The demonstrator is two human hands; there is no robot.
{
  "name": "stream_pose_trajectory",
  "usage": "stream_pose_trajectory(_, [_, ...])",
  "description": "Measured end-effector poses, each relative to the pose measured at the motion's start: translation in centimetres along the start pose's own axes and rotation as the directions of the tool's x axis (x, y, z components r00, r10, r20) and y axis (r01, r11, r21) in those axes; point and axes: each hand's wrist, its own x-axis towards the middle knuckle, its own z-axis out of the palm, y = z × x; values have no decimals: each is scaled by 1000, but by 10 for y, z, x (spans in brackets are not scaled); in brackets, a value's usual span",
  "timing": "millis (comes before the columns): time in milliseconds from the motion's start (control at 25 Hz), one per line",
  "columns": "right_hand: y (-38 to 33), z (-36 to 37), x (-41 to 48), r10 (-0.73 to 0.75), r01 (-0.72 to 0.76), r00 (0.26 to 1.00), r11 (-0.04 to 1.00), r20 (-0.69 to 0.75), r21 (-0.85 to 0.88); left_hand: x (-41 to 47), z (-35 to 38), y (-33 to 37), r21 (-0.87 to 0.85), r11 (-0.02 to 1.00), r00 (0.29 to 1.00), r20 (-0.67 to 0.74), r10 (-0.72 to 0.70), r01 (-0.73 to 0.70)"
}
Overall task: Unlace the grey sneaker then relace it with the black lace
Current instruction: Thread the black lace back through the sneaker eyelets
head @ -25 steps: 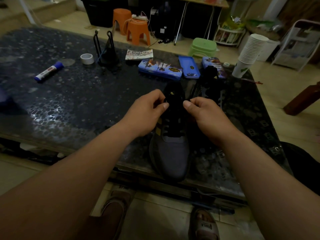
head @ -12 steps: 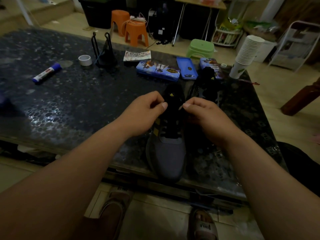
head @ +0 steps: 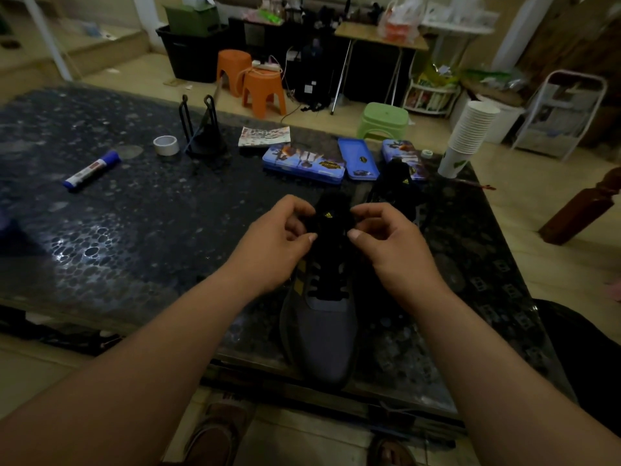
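- The grey mesh sneaker with yellow side stripes was set on the dark pebble-patterned glass table, at its near edge, straight in front of the person.
- Its long axis was laid near-to-far: the toe was pointed at the person, and the tongue end with a small yellow logo was pointed away.
- The black flat lace was seen crossed through the lower eyelets. The upper rows were lost in shadow.
- The left hand was held at the left of the tongue and the right hand at the right, roughly mirrored. Both forearms were reached in from the bottom corners.
- On both hands the fingers were curled and the thumbs turned inward, with the tongue between the thumb tips.
- Whether the lace, the tongue edge or nothing was pinched could not be told: black on black there.
- A second dark shoe was lying just beyond the right hand, its outline hard to make out.
- Farther back a blue-capped white marker, a white tape roll, a blue printed pencil tin and a stack of white paper cups were noted.
- Two sandalled feet were cut off at the bottom edge.
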Motion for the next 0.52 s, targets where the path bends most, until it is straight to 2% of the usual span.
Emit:
stream_pose_trajectory(120, [-4,1,-1,-37,38,999,999,26,-16,1,-1,1,64,997,997,-59,54,-50])
stream_pose_trajectory(320, [-7,1,3,-85,81,996,988,-24,-131,2,0,3,202,975,987,-105,119,-96])
stream_pose_trajectory(440, [-4,-3,7,26,-27,999,999,-42,-22,4,-5,1,53,999,997,-74,11,-7])
stream_pose_trajectory(520, [1,-6,10,12,-11,1000,998,20,-58,4,-7,-1,29,999,1000,-21,-18,18])
